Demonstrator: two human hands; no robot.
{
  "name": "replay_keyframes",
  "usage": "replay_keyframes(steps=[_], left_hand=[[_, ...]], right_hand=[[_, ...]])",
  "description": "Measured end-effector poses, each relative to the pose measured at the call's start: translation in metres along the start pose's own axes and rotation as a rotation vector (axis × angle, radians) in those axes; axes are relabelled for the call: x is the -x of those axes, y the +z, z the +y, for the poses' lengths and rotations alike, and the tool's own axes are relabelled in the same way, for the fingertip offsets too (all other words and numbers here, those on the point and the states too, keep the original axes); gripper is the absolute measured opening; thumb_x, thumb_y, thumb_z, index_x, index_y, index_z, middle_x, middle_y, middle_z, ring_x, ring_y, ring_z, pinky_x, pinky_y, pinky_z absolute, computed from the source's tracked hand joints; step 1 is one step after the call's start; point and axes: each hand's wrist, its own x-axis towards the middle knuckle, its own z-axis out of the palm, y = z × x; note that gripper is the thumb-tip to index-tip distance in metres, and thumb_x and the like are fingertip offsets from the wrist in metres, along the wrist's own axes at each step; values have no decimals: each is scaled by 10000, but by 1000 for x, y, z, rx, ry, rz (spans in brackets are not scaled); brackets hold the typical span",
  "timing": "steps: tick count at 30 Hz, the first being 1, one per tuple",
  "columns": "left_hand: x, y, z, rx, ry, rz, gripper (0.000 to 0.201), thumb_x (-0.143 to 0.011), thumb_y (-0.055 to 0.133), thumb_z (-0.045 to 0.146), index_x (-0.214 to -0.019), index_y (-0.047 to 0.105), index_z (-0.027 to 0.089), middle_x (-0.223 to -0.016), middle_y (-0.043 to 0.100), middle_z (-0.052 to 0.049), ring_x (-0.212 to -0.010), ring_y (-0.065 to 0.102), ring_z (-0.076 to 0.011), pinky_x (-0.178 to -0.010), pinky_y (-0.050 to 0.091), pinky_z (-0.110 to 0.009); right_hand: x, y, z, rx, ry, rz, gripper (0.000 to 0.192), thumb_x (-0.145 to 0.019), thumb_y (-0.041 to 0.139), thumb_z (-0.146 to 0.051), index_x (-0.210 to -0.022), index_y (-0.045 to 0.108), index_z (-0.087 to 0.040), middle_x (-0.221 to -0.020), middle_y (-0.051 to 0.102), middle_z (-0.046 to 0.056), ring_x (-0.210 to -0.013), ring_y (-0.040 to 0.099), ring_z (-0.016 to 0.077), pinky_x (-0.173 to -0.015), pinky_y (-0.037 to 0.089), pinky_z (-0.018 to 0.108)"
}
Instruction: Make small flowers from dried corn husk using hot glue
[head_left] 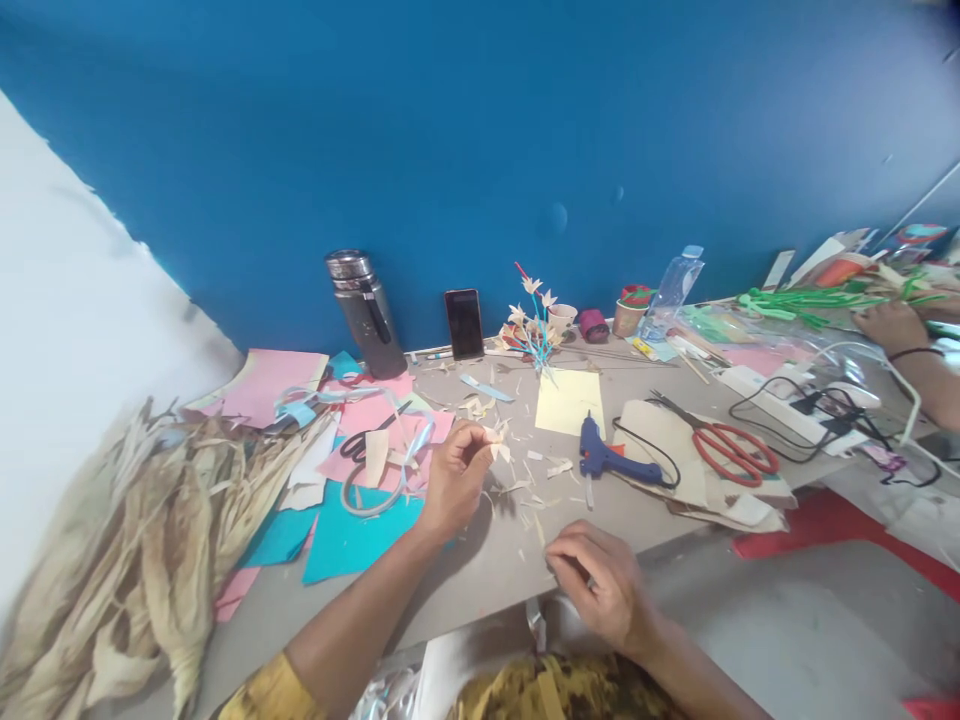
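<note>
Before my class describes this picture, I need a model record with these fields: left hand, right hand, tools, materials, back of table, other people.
Left hand: pinching a pale flower
Right hand: fingers curled near the table edge; whether it grips anything is unclear
Tools: glue gun and red-handled scissors, right; dark scissors, left
Materials: dry husks, left; yellow paper, mid-table
Back: flask, phone, blue-stemmed flowers, bottle
Other people: another person's hand, far right, by green strips
</note>
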Motion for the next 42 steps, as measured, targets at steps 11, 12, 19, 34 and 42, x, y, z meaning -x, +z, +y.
replay_keyframes(steps=[11,12,19,34,42], left_hand=[[-1,-1,1,206,-284,-82,219,-710,788,303,-688,612,176,-660,476,49,-539,418,-72,-521,327,-223],[-1,-1,1,221,-295,-77,230,-699,798,302,-677,608,175,-654,473,52,-537,418,-69,-521,328,-220],[-2,-2,3,290,-345,-76,258,-701,813,315,-699,596,174,-627,481,60,-533,424,-65,-531,342,-213],[8,7,0,330,-454,-196,237,-726,804,314,-728,619,166,-610,508,48,-524,418,-62,-532,343,-214],[11,9,2,207,-396,-240,189,-732,805,296,-739,676,158,-561,563,23,-528,481,-86,-534,373,-217]], right_hand=[[-3,12,-4,187,-87,108,151,-940,536,-88,-904,633,-198,-758,644,49,-711,608,174,-664,461,287],[-3,12,-4,186,-90,112,152,-939,536,-87,-905,635,-198,-757,644,48,-710,609,174,-664,461,286],[-4,10,-7,191,-87,94,172,-914,552,-59,-923,634,-210,-761,648,45,-710,628,183,-659,473,294],[-46,-7,-21,-48,86,224,109,-933,566,-124,-991,614,-202,-817,653,39,-575,558,126,-525,468,251],[-90,-4,-18,104,61,303,97,-912,634,-177,-981,690,-217,-883,665,61,-637,583,144,-577,491,271]])
